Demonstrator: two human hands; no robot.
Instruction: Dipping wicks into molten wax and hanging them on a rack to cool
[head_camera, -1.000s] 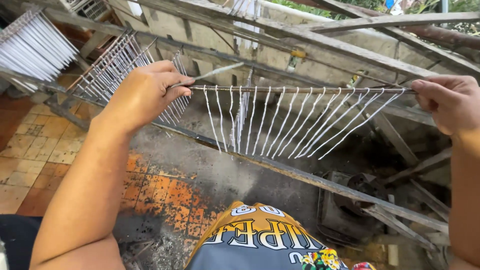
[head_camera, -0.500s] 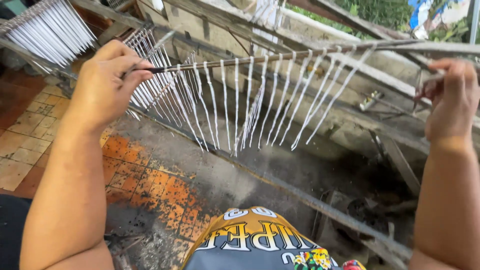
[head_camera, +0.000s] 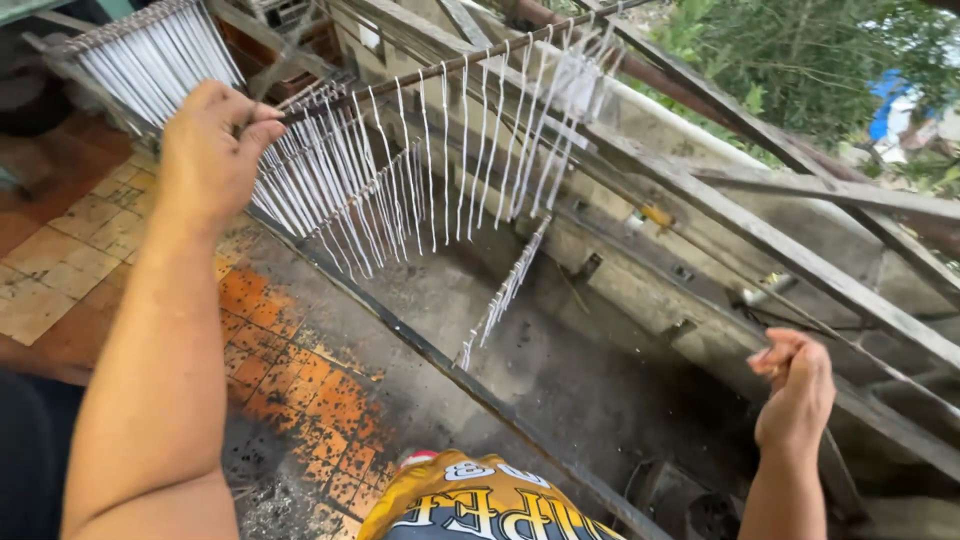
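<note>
My left hand (head_camera: 210, 150) grips one end of a thin dark rod (head_camera: 440, 68) at the upper left. Several white wax-coated strands (head_camera: 470, 150) hang from the rod in a row. The rod slants up and away to the right, its far end resting among wooden beams. My right hand (head_camera: 795, 385) hangs low at the right, fingers loosely curled, holding nothing, well clear of the rod.
More rods of white strands sit on a rack (head_camera: 160, 60) at upper left and behind the held rod (head_camera: 310, 190). Another row (head_camera: 500, 295) hangs below over a dark soot-stained trough (head_camera: 560, 370). Slanted wooden beams (head_camera: 760, 240) cross the right; tiled floor (head_camera: 70, 260) lies left.
My right hand let go of the rod's right end and dropped down. The left hand swung the rod up and back, so it now points away toward the beams.
</note>
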